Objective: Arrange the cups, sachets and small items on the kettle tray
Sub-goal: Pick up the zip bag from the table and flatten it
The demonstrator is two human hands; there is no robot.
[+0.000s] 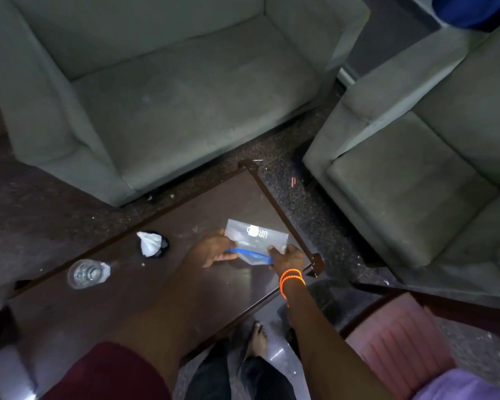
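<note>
Both hands, left (214, 251) and right (287, 256), pinched the clear zip pouch (253, 241) over the tabletop (156, 284); each grip should stay level.

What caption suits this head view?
Both hands, left hand and right hand, hold a clear zip pouch over a dark table.

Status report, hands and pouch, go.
Left hand and right hand both gripping clear pouch over table. Glass and crumpled wrapper sit left, clear of hands.
</note>
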